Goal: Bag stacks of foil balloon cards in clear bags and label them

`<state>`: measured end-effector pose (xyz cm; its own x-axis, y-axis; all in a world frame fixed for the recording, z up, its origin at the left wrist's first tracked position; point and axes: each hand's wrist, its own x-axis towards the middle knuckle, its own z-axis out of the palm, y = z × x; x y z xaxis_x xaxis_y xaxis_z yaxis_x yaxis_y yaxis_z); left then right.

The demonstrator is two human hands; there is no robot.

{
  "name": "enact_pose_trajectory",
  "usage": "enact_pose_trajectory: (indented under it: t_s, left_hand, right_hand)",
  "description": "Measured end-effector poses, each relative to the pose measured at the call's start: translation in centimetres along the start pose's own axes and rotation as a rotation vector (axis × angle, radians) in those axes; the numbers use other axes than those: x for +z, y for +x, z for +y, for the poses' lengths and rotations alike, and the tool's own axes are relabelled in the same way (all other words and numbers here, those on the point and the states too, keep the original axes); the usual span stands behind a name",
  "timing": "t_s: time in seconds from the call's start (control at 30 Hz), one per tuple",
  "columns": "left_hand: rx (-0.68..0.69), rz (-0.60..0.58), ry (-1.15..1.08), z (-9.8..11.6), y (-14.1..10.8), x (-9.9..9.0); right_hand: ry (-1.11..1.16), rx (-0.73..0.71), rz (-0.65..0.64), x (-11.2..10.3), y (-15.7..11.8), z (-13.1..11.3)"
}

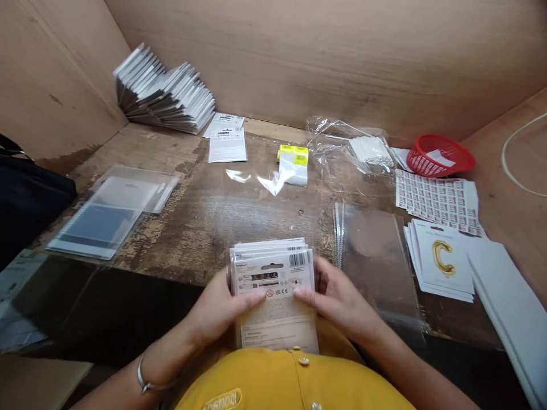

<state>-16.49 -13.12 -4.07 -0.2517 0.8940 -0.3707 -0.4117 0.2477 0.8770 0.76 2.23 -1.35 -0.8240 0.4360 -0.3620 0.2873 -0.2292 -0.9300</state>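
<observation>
Between my two hands is a stack of printed cards in clear sleeves (273, 319), held upright close to my body with the printed backs toward me. My left hand (226, 299) grips the stack's left edge, its thumb flat across the front card. On the opposite edge my right hand (333, 293) does the same, with its fingers mostly hidden behind the cards. Each front shows a hang slot, a barcode and small symbols. Just past the stack, some clear plastic film (273, 182) reflects light on the table.
A leaning pile of packs (166, 94) fills the back left corner. Clear sleeves (376, 250) and balloon cards with a gold C (444, 259) lie at right, near sticker sheets (440, 199) and a red basket (440, 155). Yellow labels (294, 162) sit mid-table. Packs (106, 216) lie left.
</observation>
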Motion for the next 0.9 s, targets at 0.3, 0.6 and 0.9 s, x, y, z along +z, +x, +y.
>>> enact_pose_trajectory:
  t_s: [0.3,0.6,0.9]
  left_hand:
    - [0.027,0.078,0.015,0.5,-0.9,-1.0]
    - [-0.075,-0.22,-0.113,-1.6,-2.8,-0.2]
    - [-0.045,-0.154,-0.025,-0.8,-2.9,-1.0]
  right_hand:
    - [0.075,0.108,-0.214,1.3,-2.6,1.5]
    - [0.021,0.096,-0.277,-0.4,-3.0,1.2]
    - [-0.085,0.012,-0.239,0.2,-3.8,0.2]
